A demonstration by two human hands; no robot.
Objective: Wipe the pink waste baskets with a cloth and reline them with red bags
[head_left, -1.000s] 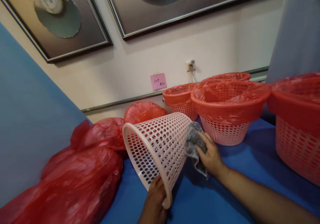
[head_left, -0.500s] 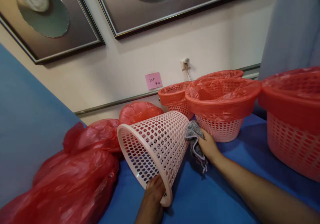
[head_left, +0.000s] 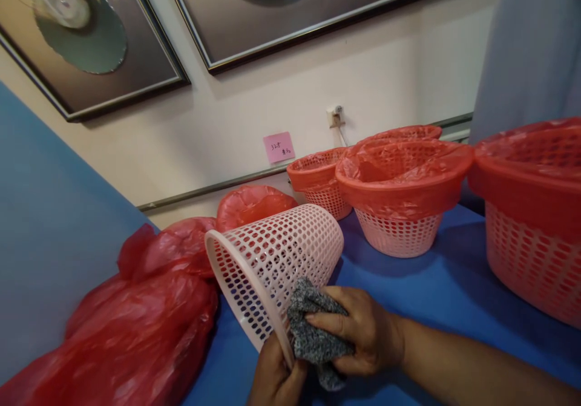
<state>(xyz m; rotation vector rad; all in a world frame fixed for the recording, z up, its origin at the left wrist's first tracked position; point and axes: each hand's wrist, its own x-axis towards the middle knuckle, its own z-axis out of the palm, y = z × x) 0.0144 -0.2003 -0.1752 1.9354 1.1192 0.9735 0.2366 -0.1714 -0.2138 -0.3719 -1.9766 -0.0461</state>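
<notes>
A pale pink perforated plastic basket [head_left: 290, 242] lies tilted on its side above the blue surface, its mouth facing me and to the left. My left hand [head_left: 275, 373] grips the lower part of its rim, fingers inside and thumb outside. In my right hand [head_left: 367, 333] is a bunched grey cloth [head_left: 315, 324], pressed against the basket's outer side close to the rim. The two hands are almost touching. Part of the cloth hangs below my right fingers.
Red plastic bags [head_left: 149, 327] lie heaped on the left. Several baskets lined with red bags, one lined basket [head_left: 399, 212] among them, stand behind and to the right on the blue surface [head_left: 436, 309]. On the wall are framed pictures, a pink note [head_left: 279, 147] and a socket [head_left: 336, 117].
My right hand has brought the cloth from the basket's base end toward me, to the side near the rim. The basket has turned slightly, its mouth shifting left.
</notes>
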